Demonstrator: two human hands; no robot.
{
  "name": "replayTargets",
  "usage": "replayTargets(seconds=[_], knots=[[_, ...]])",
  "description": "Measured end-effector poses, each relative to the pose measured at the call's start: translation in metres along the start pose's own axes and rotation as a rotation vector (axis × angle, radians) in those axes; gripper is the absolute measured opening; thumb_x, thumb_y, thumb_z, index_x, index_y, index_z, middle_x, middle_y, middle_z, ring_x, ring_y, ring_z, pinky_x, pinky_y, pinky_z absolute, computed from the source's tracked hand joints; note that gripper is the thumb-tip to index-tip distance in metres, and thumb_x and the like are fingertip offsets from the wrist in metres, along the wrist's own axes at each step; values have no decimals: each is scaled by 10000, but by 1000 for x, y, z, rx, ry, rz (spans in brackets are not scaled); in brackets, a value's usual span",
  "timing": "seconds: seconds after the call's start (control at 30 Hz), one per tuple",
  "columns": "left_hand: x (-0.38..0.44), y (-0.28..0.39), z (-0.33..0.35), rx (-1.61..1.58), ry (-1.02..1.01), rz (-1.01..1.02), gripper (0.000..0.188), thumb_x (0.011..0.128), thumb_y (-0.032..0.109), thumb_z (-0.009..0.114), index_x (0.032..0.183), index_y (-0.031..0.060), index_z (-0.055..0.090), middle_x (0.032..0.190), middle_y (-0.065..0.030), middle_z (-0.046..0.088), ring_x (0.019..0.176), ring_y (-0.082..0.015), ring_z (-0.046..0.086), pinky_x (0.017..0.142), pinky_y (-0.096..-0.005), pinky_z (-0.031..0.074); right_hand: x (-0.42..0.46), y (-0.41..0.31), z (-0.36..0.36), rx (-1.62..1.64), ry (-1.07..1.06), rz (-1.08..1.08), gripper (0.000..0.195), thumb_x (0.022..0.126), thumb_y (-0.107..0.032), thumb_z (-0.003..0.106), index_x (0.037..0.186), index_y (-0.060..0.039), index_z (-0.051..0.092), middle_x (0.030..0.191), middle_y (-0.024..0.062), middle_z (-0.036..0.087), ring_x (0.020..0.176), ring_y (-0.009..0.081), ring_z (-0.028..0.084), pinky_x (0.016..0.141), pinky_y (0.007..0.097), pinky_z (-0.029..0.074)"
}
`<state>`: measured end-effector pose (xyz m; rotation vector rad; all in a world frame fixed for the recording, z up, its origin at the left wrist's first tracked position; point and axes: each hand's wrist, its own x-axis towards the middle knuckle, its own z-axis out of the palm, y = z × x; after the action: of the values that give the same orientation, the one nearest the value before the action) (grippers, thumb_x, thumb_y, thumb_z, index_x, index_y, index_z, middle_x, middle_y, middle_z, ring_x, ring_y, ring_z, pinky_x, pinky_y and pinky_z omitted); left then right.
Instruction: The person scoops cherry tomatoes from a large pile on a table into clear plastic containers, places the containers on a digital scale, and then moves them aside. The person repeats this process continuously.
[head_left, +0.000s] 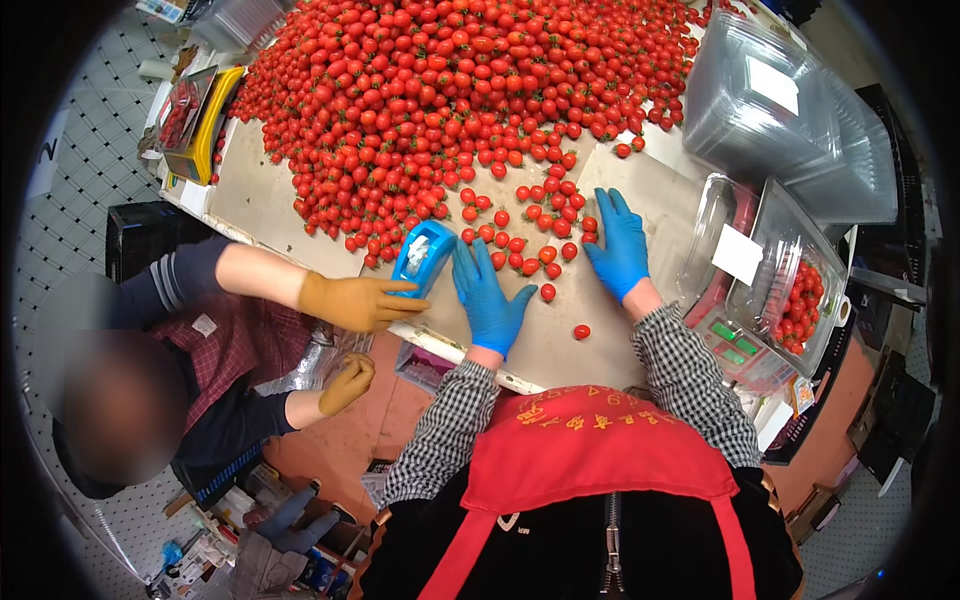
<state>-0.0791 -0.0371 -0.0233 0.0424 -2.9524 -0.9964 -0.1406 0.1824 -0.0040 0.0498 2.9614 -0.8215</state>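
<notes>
A large heap of red cherry tomatoes (450, 90) with green stems covers the far part of the table. My left hand (489, 300), in a blue glove, lies with fingers spread at the left of some loose tomatoes (530, 267), close beside a blue tape dispenser (424, 259). Also gloved in blue, my right hand (621, 244) is on their right side, fingers pointing away from me. Neither hand grips anything. One single tomato (582, 331) lies nearer to me, between my forearms. A co-worker's hand in a tan glove (360, 302) touches the dispenser.
Stacked clear plastic containers (757, 105) stand at the right. Nearer, an open clear container (806, 300) with tomatoes rests on a scale (739, 352). Another scale, yellow (201, 142), with a filled container sits at the left edge. The co-worker stands at my left, second gloved hand (347, 384) lower.
</notes>
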Motion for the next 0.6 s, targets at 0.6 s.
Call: replayTargets(seconds=[0.6], knots=[[55, 45, 16, -1487, -106, -424, 564, 952, 50, 583, 1484, 50, 397, 1483, -129, 428, 1358, -236, 442, 1139, -369, 391, -1, -44, 31, 727, -221, 42, 736, 763, 93, 616, 1455, -89, 448, 1359, 135, 504, 1205, 294, 566, 997, 346, 494]])
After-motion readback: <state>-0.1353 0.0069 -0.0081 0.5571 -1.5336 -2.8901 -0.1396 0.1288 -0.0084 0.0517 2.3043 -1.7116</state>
